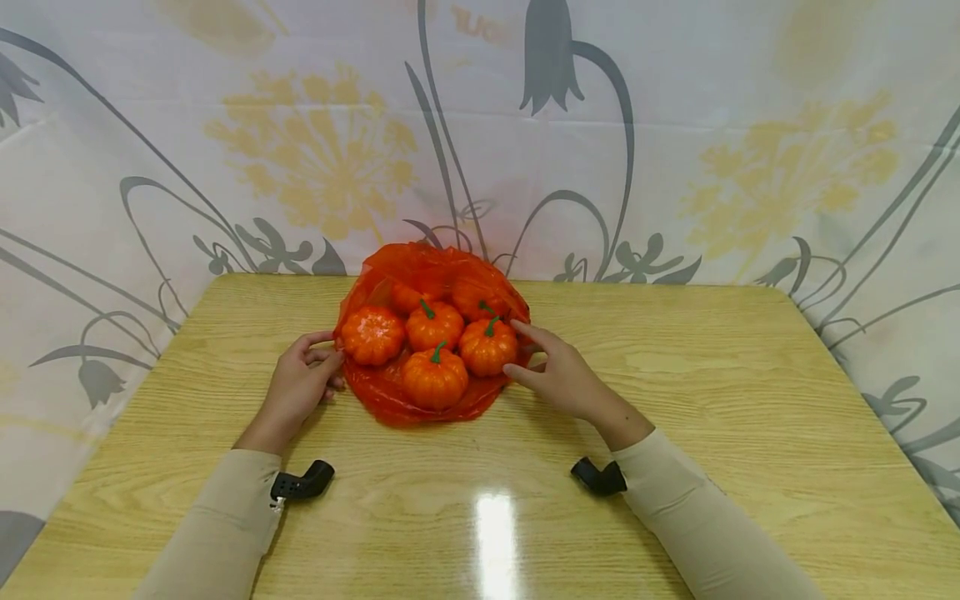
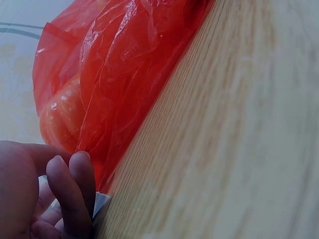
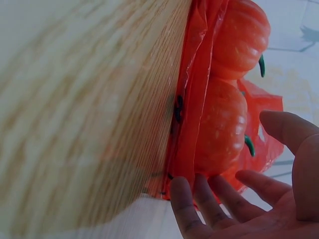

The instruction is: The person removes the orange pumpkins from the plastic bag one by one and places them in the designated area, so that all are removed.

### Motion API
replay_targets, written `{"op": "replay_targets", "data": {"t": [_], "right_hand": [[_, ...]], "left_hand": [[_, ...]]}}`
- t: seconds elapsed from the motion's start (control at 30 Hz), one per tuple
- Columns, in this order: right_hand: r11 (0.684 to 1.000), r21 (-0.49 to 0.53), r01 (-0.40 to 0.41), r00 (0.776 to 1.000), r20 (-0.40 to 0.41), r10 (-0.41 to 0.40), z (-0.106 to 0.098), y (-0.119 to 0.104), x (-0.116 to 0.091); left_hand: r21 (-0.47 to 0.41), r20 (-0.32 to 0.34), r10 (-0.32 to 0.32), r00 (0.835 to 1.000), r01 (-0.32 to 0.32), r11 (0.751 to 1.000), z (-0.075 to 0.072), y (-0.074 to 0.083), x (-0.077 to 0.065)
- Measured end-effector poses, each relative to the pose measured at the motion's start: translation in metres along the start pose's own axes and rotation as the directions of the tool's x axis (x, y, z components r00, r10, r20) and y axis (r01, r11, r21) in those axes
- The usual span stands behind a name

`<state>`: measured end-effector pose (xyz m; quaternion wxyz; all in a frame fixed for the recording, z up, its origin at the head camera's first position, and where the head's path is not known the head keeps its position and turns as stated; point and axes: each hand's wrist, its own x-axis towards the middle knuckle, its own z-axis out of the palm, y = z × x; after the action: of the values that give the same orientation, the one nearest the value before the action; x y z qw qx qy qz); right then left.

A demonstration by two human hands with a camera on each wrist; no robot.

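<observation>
A red plastic bag (image 1: 397, 410) lies spread open on the table, with several small orange pumpkins (image 1: 435, 379) with green stems inside it. At the bag's left rim, my left hand (image 1: 296, 379) pinches the film between thumb and fingers; in the left wrist view the red film (image 2: 124, 94) runs down to the fingertips. My right hand (image 1: 558, 371) is at the right rim, fingers spread and thumb apart, close beside the rightmost pumpkin (image 1: 487, 347). From the right wrist, its fingertips (image 3: 180, 186) overlap the bag's lower edge, under a pumpkin (image 3: 219, 124).
The wooden table (image 1: 712, 400) stretches out around the bag, its back edge against a white curtain (image 1: 480, 167) with grey and yellow flowers. Black wrist-worn pieces (image 1: 303, 481) stick out from both sleeves.
</observation>
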<state>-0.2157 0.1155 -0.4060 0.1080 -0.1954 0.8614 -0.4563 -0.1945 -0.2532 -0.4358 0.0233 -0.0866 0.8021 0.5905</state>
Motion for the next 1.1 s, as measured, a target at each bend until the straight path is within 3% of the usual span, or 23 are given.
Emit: {"op": "replay_targets", "data": {"t": [0.37,1.1], "right_hand": [[0.996,-0.003,0.090,0.995,-0.042,-0.090,0.0004,0.0011,0.0011],[0.998,-0.049,0.039,0.999,0.012,-0.039,0.0013,0.0003,0.0015]], "left_hand": [[0.002,0.000,-0.004,1.000,0.004,1.000,0.0003,0.0017,-0.0009],[-0.002,0.001,-0.011,1.000,0.011,1.000,0.0009,0.0006,0.0009]]}}
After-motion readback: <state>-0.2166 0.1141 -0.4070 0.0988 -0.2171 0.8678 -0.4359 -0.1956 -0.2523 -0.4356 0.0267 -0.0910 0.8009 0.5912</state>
